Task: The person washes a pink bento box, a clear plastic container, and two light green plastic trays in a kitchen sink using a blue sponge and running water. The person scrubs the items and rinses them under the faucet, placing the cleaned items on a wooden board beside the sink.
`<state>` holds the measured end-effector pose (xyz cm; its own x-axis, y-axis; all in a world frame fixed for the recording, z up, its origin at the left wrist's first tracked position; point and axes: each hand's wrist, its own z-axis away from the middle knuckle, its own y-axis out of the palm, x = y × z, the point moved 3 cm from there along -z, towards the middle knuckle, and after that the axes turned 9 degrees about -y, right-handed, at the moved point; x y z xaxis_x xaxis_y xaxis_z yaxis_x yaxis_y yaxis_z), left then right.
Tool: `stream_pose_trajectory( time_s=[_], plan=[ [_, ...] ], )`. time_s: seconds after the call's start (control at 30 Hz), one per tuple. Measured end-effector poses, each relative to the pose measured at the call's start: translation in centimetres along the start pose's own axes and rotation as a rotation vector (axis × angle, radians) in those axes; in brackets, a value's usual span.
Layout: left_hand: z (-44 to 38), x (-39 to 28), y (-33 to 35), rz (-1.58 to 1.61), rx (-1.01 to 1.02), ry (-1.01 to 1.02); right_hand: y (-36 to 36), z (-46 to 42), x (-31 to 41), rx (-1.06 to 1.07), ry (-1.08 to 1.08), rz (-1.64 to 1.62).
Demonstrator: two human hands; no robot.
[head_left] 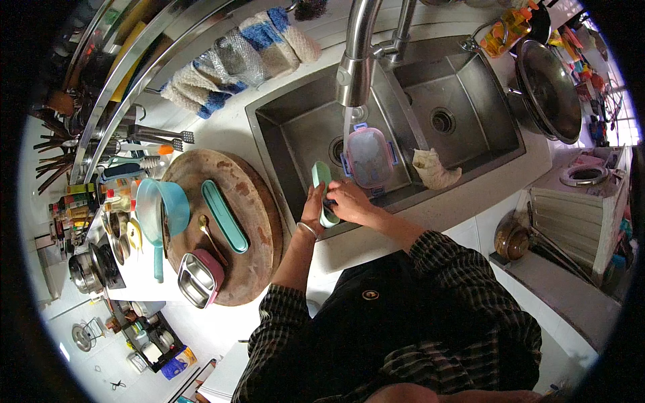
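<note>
My left hand (313,206) grips a long pale-green plastic case part (321,174) over the near left edge of the left sink basin. The fingers of my right hand (347,201) touch the case's middle; whether they hold anything is hidden. A clear lunch-box lid with a pink rim and blue clips (372,156) lies in the basin, beneath the faucet head (354,80), from which water runs. On the round wooden board (262,211) to the left are a teal long case half (225,215), a gold-coloured spoon (204,224) and a pink steel-lined divided lunch box (201,279).
A bunched pale cloth (436,170) sits on the sink's near rim by the divider. A blue strainer or basin with a handle (174,209) stands at the board's left. Towels (221,68) hang behind. Large metal pans (549,90) stand right of the sink.
</note>
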<state>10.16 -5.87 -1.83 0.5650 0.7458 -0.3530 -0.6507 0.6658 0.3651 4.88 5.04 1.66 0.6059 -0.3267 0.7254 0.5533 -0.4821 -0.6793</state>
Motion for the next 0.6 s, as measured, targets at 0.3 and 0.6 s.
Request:
stream_pose_trajectory(
  time_s=[0.3,0.6],
  plan=[
    [-2.6,-0.8,-3.7,-0.183,0.120,0.037,-1.6,0.0,-0.3,0.164,-0.144,-0.671],
    [1.5,-1.2,-1.4,-0.189,0.362,-0.300,-5.1,-2.3,0.5,-0.151,-0.205,-0.117]
  ],
)
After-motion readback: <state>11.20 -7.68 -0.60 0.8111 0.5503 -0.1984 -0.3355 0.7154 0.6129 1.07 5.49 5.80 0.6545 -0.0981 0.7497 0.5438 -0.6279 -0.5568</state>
